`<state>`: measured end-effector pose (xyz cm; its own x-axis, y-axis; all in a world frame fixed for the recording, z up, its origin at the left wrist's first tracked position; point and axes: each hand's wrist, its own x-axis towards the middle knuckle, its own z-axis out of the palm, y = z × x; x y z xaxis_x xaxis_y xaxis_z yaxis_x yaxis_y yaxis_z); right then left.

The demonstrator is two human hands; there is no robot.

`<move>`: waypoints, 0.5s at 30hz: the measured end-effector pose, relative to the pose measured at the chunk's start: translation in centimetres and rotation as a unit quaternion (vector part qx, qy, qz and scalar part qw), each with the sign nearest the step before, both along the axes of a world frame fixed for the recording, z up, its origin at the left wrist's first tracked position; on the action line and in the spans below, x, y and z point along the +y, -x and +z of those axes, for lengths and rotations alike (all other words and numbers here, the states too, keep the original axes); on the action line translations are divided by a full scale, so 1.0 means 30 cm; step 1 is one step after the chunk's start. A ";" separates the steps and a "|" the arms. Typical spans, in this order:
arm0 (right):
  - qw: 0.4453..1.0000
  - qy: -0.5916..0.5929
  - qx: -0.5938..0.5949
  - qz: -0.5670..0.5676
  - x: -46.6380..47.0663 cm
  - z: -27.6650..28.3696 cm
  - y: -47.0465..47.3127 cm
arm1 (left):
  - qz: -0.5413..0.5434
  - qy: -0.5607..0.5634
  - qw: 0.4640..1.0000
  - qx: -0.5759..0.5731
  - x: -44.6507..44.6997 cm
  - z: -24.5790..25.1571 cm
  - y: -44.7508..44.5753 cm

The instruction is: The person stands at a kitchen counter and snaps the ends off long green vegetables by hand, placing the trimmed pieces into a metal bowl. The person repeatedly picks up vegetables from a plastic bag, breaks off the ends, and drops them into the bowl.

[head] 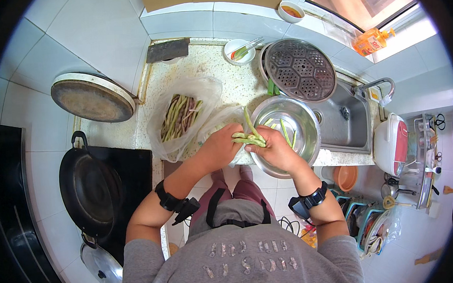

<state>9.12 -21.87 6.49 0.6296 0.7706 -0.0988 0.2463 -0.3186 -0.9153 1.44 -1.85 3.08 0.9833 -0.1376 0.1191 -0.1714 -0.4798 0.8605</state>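
Several green bean pods (251, 134) are bunched in my right hand (274, 146), which is closed around them above the rim of a stainless steel bowl (312, 137). Pieces of green bean lie inside that bowl. My left hand (224, 143) is at the left ends of the bunch, its fingertips together at a pod; whether it grips one is hard to tell. Beneath and behind it lies a thin clear plastic bag (219, 122). Further left, an open plastic bag (204, 90) holds many green and purplish long beans (181, 117).
A perforated steamer tray (300, 70) leans by the sink (349, 131). Behind is a white bowl (239, 44) with chopsticks. A black wok (92, 190) sits on the cooktop (140, 176) at left. A round griddle or lid (91, 98) leans against the wall tiles.
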 end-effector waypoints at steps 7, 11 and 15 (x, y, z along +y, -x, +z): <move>0.998 -0.021 -0.029 -0.052 0.025 0.024 0.035 | -0.045 0.004 0.996 0.079 0.026 0.026 0.003; 0.984 -0.044 0.061 -0.162 0.042 0.019 0.058 | 0.034 0.197 0.976 0.084 -0.003 0.005 -0.006; 0.922 -0.149 0.264 -0.241 0.081 -0.009 0.059 | 0.038 0.415 0.890 0.187 -0.011 -0.025 -0.022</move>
